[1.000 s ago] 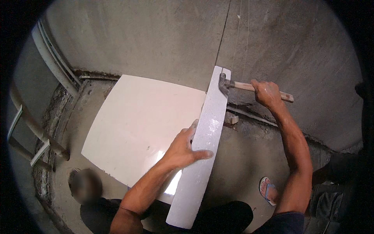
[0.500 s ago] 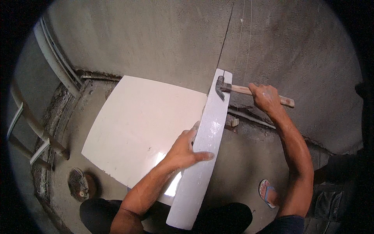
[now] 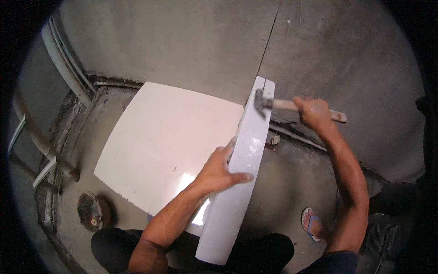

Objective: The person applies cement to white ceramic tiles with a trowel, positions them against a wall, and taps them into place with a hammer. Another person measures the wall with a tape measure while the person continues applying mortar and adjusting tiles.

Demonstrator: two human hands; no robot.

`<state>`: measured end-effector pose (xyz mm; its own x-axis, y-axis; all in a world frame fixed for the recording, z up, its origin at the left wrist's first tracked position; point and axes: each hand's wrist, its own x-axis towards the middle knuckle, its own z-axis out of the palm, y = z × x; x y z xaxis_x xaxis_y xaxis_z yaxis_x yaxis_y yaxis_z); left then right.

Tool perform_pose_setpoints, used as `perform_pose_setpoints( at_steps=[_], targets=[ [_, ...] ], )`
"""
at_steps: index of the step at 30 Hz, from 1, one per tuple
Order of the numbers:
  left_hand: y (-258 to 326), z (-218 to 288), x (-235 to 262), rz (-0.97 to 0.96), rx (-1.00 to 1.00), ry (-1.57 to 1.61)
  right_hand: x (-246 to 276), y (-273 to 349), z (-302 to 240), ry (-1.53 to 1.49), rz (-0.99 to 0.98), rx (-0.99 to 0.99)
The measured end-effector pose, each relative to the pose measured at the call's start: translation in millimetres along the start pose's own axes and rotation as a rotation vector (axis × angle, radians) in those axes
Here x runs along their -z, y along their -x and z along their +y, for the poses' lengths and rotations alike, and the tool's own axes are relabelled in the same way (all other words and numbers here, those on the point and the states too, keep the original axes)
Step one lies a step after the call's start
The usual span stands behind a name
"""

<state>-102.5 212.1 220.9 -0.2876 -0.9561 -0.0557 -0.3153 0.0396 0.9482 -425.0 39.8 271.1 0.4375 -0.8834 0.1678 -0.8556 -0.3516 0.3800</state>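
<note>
While L hand [image 3: 220,172] is clamping white slab [image 3: 245,166], R hand [image 3: 315,113] is gripping hammer [image 3: 285,105] — far end's showing short slit [image 3: 265,83], rest apparently uncut.

A bare grey wall [image 3: 173,41] rises behind the floor [image 3: 283,182], pipes [image 3: 63,64] at left.

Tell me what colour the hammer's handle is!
The handle is pale, light brown, like wood; it shows best in the head view.
</note>
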Motion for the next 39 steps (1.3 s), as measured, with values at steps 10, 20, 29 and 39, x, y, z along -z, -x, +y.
perform_pose_setpoints(
  at_steps=[10,20,29,39],
  targets=[
    [2.1,-1.4,-0.1,-0.009,0.015,0.004,17.2,-4.2,-8.8,-0.018,-0.063,-0.098],
    [2.5,6.4,3.3,-0.018,0.006,0.031,-2.1,16.6,-16.9,-0.098,-0.004,0.185],
    [1.6,-1.5,-0.6,-0.058,0.098,0.057,10.0,25.4,-22.3,-0.091,0.06,0.238],
    [-0.1,-3.8,2.2,-0.089,0.075,0.039,0.9,-3.3,-8.8,-0.084,0.02,0.04]
  ],
)
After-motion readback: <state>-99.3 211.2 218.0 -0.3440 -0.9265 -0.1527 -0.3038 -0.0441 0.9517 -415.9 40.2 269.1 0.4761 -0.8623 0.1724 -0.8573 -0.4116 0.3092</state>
